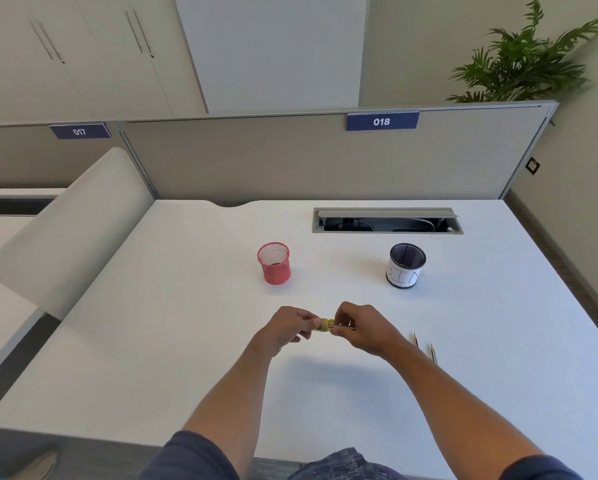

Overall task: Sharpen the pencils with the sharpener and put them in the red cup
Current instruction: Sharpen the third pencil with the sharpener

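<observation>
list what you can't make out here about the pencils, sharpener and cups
Head view only:
- Pencil being sharpened: tip hidden inside the yellow sharpener, shaft mostly covered by the right hand.
- Sharpener: partly hidden by the left hand.
- Two pencils on the table: too small to judge sharpness.
- Red cup: bottom unclear through the mesh.

Both hands joined at a yellow sharpener above the white desk.

Left hand grips the yellow sharpener; right hand pinches a pencil entering it. Red mesh cup stands beyond the hands on the desk; a black mesh cup with a paper label stands well to its right. Two pencils lie beside the right forearm.
</observation>
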{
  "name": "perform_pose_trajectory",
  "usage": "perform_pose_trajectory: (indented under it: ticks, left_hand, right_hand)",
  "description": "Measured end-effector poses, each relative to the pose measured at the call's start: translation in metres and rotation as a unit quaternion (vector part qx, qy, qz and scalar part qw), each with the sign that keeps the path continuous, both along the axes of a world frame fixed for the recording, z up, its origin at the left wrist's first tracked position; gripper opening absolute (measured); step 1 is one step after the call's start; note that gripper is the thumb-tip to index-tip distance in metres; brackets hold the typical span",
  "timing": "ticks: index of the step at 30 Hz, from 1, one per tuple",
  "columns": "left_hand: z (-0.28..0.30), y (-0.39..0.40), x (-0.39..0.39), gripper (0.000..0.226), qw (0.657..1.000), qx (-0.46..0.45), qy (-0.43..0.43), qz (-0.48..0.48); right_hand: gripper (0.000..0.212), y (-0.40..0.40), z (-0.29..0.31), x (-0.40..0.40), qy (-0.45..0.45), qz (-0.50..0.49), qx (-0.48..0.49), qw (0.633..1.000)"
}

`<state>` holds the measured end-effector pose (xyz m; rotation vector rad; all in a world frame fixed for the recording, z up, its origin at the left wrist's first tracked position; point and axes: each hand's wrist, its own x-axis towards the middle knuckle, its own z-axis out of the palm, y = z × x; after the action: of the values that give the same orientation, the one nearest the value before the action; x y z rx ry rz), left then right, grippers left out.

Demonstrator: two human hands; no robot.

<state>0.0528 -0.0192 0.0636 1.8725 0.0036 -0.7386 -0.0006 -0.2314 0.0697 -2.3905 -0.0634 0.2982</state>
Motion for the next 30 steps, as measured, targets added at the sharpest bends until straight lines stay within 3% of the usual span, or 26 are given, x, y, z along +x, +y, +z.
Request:
perform_pose_trajectory:
  ticks: [6,15,22,27,30]
  left_hand:
    - [-0.0006,-0.0002,0.0002,0.018,1.000,-0.006,0.002,0.005]
    - [0.0005,0.0026,-0.0010,0.016,1.000,-0.010,0.000,0.001]
    - [-0.0031,0.0054,-0.0056,0.016,1.000,-0.003,0.004,-0.009]
    - [0.0008,0.0045,-0.0058,0.012,1.000,-0.011,-0.009,-0.008]
    - [0.0022,0.0042,-0.0061,0.014,1.000,-0.010,-0.007,-0.008]
  right_hand:
    - [0.027,0.0011,0.0032,0.0019,-0.018,0.004,-0.098,0.995]
    - [0.008,-0.0020,-0.0055,-0.0018,0.003,0.019,-0.028,0.999]
    - [0.023,0.0000,-0.0026,-0.0029,0.048,0.036,-0.010,0.998]
    - [0.012,0.0009,-0.0054,-0.0054,0.009,0.003,-0.006,1.000]
    - [0.020,0.0017,0.0008,-0.0040,-0.009,0.001,-0.049,0.999]
